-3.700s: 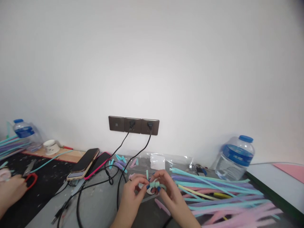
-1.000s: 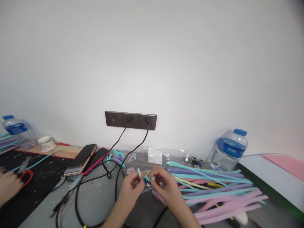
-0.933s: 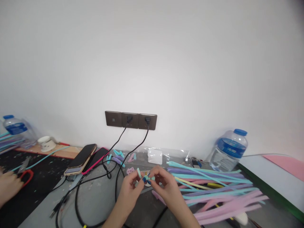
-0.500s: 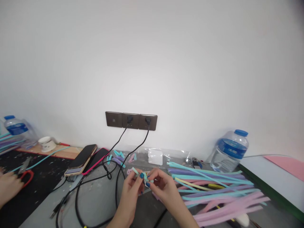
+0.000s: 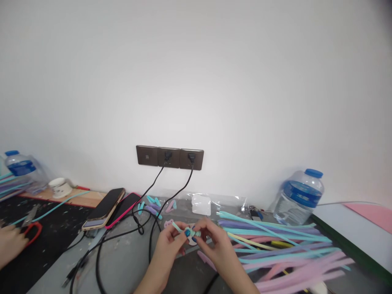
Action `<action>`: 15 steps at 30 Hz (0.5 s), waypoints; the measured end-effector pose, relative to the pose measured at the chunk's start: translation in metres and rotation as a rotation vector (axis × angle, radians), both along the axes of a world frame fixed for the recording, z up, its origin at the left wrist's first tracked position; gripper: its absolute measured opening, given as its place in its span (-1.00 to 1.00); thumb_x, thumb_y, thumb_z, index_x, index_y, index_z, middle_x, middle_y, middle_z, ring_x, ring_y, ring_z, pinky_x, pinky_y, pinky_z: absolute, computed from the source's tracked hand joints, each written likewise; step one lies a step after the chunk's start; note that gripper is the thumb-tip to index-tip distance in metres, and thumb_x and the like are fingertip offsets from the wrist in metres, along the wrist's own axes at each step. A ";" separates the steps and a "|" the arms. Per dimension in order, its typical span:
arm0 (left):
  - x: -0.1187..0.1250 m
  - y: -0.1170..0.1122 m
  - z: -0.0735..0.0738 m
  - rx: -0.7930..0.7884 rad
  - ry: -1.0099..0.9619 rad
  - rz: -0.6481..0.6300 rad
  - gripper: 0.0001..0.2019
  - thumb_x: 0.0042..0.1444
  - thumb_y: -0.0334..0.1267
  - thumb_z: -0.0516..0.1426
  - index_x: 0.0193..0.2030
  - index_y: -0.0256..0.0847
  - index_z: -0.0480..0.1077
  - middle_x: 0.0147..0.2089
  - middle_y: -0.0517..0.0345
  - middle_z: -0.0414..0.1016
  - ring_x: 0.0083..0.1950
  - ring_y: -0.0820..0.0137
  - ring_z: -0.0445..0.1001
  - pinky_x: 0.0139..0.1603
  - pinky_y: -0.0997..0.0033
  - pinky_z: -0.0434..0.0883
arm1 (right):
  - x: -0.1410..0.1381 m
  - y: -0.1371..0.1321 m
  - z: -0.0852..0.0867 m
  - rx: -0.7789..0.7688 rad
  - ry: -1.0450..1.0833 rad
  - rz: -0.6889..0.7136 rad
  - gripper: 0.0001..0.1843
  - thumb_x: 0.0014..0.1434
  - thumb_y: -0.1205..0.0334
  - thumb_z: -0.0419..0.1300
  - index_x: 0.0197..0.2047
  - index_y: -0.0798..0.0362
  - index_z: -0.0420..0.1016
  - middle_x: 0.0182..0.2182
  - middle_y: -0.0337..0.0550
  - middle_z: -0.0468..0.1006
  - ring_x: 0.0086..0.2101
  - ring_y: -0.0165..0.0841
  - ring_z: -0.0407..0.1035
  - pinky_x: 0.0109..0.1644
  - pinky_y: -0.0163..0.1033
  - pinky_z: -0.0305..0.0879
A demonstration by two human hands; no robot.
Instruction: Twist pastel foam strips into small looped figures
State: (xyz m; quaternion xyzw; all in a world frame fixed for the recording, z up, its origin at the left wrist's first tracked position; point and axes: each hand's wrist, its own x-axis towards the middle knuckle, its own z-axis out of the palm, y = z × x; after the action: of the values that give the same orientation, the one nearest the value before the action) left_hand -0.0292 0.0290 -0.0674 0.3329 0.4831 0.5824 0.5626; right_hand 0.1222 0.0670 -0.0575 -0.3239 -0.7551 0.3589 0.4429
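Observation:
My left hand (image 5: 170, 247) and my right hand (image 5: 212, 243) meet low in the middle of the view, over the grey tabletop (image 5: 122, 261). Both pinch one small teal pipe-cleaner piece (image 5: 191, 232), bent into a tight coil, with a short teal end sticking out to the left. The fingertips of both hands are pressed together around it. A small pink cut-out piece (image 5: 168, 223) lies just behind my left hand.
A heap of long teal, purple, pink and yellow pipe cleaners (image 5: 275, 249) lies to the right. Two phones (image 5: 105, 208) and black cables (image 5: 143, 228) lie left of my hands. Water bottles (image 5: 301, 198) stand right and far left. Another person's hand (image 5: 9, 245) rests by red-handled scissors (image 5: 32, 230).
My hands have stayed in one spot, turning and pinching the teal piece; its free end now points left. The view has shifted slightly.

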 end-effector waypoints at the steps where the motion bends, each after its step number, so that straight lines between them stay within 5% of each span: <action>1: -0.002 0.000 0.000 0.007 0.011 -0.007 -0.54 -0.31 0.06 0.37 -0.38 -0.28 0.50 -0.56 0.21 0.41 -0.51 0.49 0.35 -0.61 0.62 0.22 | 0.000 0.000 0.000 0.018 0.003 0.005 -0.89 0.06 0.42 0.15 -0.34 0.03 0.42 -0.45 -0.23 0.43 -0.46 -0.39 0.30 -0.37 -0.33 0.24; 15: -0.007 -0.004 0.018 0.101 0.215 -0.145 -0.57 -0.18 0.14 0.27 -0.55 -0.25 0.39 -0.62 0.26 0.31 -0.57 0.52 0.20 -0.56 0.56 0.13 | 0.001 -0.002 0.005 0.062 0.010 0.043 -0.92 0.07 0.38 0.21 -0.39 0.02 0.40 -0.44 -0.21 0.44 -0.44 -0.37 0.32 -0.36 -0.32 0.24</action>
State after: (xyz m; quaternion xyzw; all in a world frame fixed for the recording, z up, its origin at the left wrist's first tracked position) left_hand -0.0360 0.0251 -0.0493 0.4553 0.4856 0.5247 0.5306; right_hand 0.1233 0.0651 -0.0522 -0.2918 -0.7705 0.3462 0.4487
